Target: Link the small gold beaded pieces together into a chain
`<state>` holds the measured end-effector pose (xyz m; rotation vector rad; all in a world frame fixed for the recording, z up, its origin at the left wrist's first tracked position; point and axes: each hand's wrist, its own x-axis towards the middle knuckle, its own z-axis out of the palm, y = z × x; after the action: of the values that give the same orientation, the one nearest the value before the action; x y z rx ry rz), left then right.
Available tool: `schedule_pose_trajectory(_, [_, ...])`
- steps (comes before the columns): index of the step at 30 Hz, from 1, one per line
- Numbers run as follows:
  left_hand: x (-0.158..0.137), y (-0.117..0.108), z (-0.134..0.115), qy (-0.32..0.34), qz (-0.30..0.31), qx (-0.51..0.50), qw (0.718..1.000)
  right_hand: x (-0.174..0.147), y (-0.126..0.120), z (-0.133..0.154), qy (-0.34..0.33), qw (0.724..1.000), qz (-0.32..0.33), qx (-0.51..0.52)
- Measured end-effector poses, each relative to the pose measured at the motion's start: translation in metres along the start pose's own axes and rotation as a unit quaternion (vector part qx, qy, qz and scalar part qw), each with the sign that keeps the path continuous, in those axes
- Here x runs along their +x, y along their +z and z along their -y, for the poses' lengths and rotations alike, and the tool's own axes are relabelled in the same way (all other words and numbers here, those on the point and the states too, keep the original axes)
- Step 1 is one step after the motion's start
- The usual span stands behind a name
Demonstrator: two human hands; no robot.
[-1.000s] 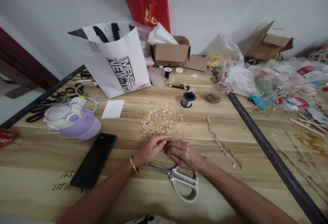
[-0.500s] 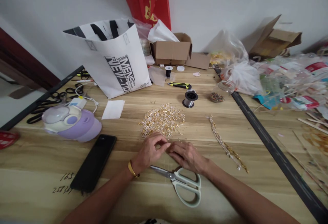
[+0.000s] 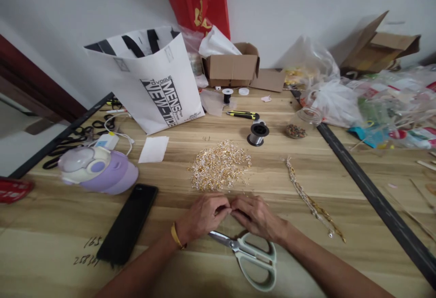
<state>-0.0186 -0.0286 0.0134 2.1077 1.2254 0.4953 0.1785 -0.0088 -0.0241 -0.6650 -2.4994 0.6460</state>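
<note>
My left hand [image 3: 206, 211] and my right hand [image 3: 257, 216] meet fingertip to fingertip just in front of a pile of small gold and silver jewellery pieces [image 3: 220, 166]. Both hands are closed in a pinch. Whatever lies between the fingers is too small to make out. Scissors with pale green handles [image 3: 257, 259] lie on the wooden table below the hands, their blades pointing left. A gold bracelet [image 3: 176, 236] circles my left wrist. To the right, gold and silver chains [image 3: 311, 202] are laid out lengthwise.
Left of my hands are a black phone [image 3: 127, 225] and a purple and cream plastic object [image 3: 98, 168]. Behind the pile stand a wire spool [image 3: 258, 134], a box cutter [image 3: 242, 115] and a white bag [image 3: 153, 80]. A jar of beads [image 3: 296, 130] lies at right.
My fingertips have come together from slightly apart. The whole view has shifted a little, so the table's things appear lower and mostly farther right.
</note>
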Motion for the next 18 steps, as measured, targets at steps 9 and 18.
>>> schedule_pose_trajectory(9, [0.0001, 0.0028, 0.0039, 0.007, -0.022, -0.006, 1.0, 0.0011, -0.0014, -0.0001, 0.004, 0.996, -0.031, 0.078])
schedule_pose_trajectory(18, [0.0004, -0.005, 0.0013, 0.013, 0.0, -0.004, 1.0, 0.0002, -0.0028, -0.0001, 0.01, 0.998, -0.034, 0.06])
